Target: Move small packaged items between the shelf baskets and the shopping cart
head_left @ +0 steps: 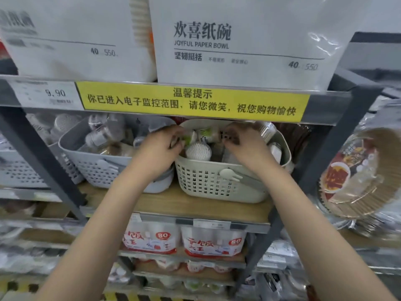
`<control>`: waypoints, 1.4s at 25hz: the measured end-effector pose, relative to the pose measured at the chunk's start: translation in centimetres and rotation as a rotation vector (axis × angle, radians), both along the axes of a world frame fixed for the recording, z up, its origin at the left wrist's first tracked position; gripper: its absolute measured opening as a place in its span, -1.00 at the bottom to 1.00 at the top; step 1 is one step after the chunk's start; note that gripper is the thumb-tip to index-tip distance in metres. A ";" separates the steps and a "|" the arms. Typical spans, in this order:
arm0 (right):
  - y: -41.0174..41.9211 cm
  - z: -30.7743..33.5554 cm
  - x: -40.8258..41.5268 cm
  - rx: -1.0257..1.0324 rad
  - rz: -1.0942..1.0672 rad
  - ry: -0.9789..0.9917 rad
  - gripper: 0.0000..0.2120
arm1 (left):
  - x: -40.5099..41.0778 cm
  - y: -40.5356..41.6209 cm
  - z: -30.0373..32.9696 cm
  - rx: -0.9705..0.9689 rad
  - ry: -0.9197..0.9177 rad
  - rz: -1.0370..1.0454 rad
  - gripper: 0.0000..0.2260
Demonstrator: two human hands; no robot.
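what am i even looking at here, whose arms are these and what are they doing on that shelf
There is one picture, taken by a wide-angle camera worn on a person's head, so the two bare arms are that person's own. Both hands reach into a beige basket on a wooden store shelf. The left hand pinches a small green-and-white packet; the right hand curls round a small dark item I cannot identify. A grey basket of small packs sits beside it. No shopping cart is in view.

Cream basket [217, 183]: perforated matt plastic. Grey basket [95, 170]: same finish. Shelf board [173, 203]: wood-look, matt. Shelf frame [36, 153]: dark grey painted metal. Bowl packs [238, 40]: glossy clear film. Yellow sign [191, 101]: smooth, printed.
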State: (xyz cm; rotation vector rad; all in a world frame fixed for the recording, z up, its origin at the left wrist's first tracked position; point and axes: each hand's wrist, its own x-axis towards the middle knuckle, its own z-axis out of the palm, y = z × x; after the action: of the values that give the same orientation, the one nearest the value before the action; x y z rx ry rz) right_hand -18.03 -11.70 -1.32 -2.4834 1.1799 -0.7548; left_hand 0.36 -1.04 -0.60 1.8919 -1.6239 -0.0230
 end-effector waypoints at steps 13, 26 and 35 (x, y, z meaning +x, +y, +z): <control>-5.8 -2.5 5.5 -0.041 -0.043 0.422 -0.50 | 4.3 -8.7 -1.5 0.367 -0.293 -0.169 -0.73; -3.5 -0.7 3.6 0.180 -0.104 0.003 -0.75 | 4.6 -7.4 -1.5 0.238 -0.258 -0.178 -0.66; -1.3 -0.2 1.3 0.127 -0.147 -0.278 -0.69 | 3.2 -4.8 -1.4 -0.188 0.042 -0.136 -0.58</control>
State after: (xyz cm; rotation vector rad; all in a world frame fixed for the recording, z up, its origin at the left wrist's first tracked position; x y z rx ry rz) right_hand -16.72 -12.97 -1.56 -2.1249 1.2711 -0.9935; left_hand 3.55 -5.85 -2.04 1.6279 -1.6626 0.0317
